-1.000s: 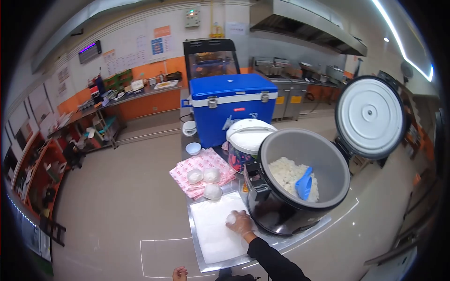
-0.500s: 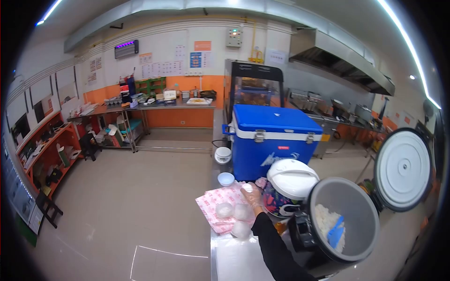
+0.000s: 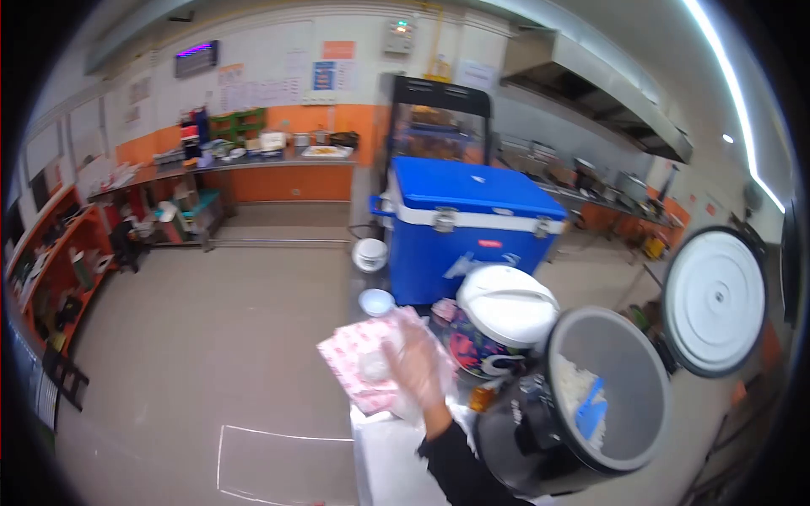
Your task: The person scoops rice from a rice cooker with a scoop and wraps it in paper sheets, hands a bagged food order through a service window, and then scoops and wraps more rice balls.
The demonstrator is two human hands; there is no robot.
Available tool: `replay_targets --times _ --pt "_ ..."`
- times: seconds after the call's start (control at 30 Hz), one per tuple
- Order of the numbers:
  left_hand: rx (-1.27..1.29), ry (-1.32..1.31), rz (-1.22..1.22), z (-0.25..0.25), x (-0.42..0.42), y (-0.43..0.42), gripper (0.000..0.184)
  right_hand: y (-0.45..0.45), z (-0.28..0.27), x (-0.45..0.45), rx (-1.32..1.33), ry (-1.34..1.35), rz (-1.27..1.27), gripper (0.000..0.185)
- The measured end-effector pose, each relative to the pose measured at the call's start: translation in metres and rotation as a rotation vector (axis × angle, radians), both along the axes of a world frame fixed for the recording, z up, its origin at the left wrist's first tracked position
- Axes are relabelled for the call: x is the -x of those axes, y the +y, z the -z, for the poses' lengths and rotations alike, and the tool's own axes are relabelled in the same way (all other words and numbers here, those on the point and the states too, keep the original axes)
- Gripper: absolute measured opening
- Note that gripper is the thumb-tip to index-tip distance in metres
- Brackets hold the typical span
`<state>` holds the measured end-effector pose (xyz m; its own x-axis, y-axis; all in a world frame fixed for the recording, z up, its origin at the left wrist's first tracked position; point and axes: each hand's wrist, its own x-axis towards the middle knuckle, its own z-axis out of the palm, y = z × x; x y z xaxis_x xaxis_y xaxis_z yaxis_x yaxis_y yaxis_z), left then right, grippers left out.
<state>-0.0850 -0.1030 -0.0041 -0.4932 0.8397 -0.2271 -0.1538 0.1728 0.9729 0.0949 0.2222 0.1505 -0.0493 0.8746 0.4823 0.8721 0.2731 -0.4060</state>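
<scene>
My right hand (image 3: 415,364), in a clear plastic glove and black sleeve, is blurred over the pink-and-white printed paper (image 3: 346,347). Its fingers look spread, with nothing visible gripped. Beside it on the paper lies a white wrapped ball (image 3: 373,366); other white balls are partly hidden by the hand. Below the paper, a white sheet (image 3: 396,464) covers a metal tray. To the right, an open cooker (image 3: 540,426) holds white rice (image 3: 574,381) and a blue scoop (image 3: 592,413). My left hand is out of view.
A blue cooler (image 3: 464,244) stands behind a white-lidded patterned container (image 3: 506,305). Left of the cooler are a small bowl (image 3: 376,302) and a white round container (image 3: 369,255). The cooker's raised lid (image 3: 717,299) stands at the right.
My right hand moved from the white sheet to the printed paper, and its fingers have spread since holding a white ball. My left hand left the view. The camera view shifted.
</scene>
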Motion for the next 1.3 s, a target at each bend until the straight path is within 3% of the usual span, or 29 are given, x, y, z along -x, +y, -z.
replay_targets --times 0.07,0.17,0.2,0.23,0.27,0.3,0.33,0.37,0.4,0.43,0.5,0.57,0.63,0.8,0.9,1.0,1.03,1.13,1.17,1.23,1.3 --pt "-0.033 0.082 0.062 -0.027 -0.013 0.025 0.023 -0.102 -0.070 -0.017 -0.115 0.240 -0.259 0.047" --pt "-0.061 0.123 0.288 -0.021 -0.029 0.055 0.031 -0.227 -0.168 -0.077 -0.049 0.123 -0.491 0.035" --pt "-0.070 0.122 0.372 -0.016 -0.040 0.066 0.038 -0.254 -0.163 -0.108 -0.032 0.247 -0.662 0.036" --pt "-0.094 0.190 0.437 -0.021 -0.057 0.072 0.031 -0.290 -0.163 -0.147 0.147 0.080 -0.582 0.063" --pt "-0.123 0.261 0.494 -0.033 -0.075 0.080 0.024 -0.297 -0.188 -0.165 -0.046 0.283 -0.529 0.024" --pt "-0.157 0.330 0.540 -0.042 -0.095 0.086 0.018 -0.309 -0.190 -0.191 -0.097 0.467 -0.494 0.031" --pt "-0.194 0.388 0.631 -0.048 -0.114 0.089 0.019 -0.312 -0.227 -0.211 -0.073 -0.058 -0.196 0.032" --pt "-0.231 0.448 0.715 -0.053 -0.131 0.090 0.020 -0.303 -0.242 -0.227 -0.048 -0.178 -0.032 0.034" --pt "-0.268 0.510 0.796 -0.053 -0.145 0.091 0.022 -0.285 -0.246 -0.251 0.015 -0.241 -0.055 0.032" --pt "-0.399 0.671 0.930 -0.044 -0.154 0.096 0.033 -0.263 -0.238 -0.280 0.081 -0.302 -0.081 0.030" --pt "-0.392 0.842 0.962 -0.038 -0.182 0.088 0.043 -0.219 -0.203 -0.333 0.338 -0.482 0.030 0.028" --pt "-0.350 1.066 1.004 0.004 -0.197 0.082 0.062 -0.175 -0.151 -0.379 0.501 -0.928 0.103 0.023" --pt "-0.260 1.108 1.019 0.010 -0.209 0.071 0.065 -0.112 -0.057 -0.452 0.414 -0.953 -0.111 0.015" --pt "-0.187 1.049 1.061 0.014 -0.222 0.069 0.072 -0.092 -0.013 -0.456 0.543 -1.163 -0.332 0.012" --pt "-0.174 1.084 1.059 -0.001 -0.230 0.068 0.074 -0.103 -0.030 -0.441 0.636 -1.252 -0.389 0.012" --pt "-0.203 0.810 0.859 -0.042 -0.245 0.062 0.079 -0.106 -0.092 -0.429 0.666 -1.200 -0.437 0.010" --pt "-0.295 0.764 0.770 -0.055 -0.251 0.062 0.089 -0.105 -0.094 -0.434 0.646 -1.189 -0.411 0.009" --pt "-0.463 0.604 0.562 -0.115 -0.271 0.050 0.076 -0.105 -0.080 -0.458 0.537 -1.217 -0.234 0.009" --pt "-0.413 0.522 0.617 -0.112 -0.273 0.048 0.111 -0.107 -0.071 -0.468 0.493 -1.232 -0.155 0.010" --pt "-0.441 0.502 0.606 -0.118 -0.285 0.040 0.114 -0.112 -0.055 -0.479 0.403 -1.253 0.013 0.010" --pt "-0.437 0.392 0.599 -0.126 -0.303 0.035 0.121 -0.123 -0.050 -0.469 0.661 -1.081 0.053 0.011"
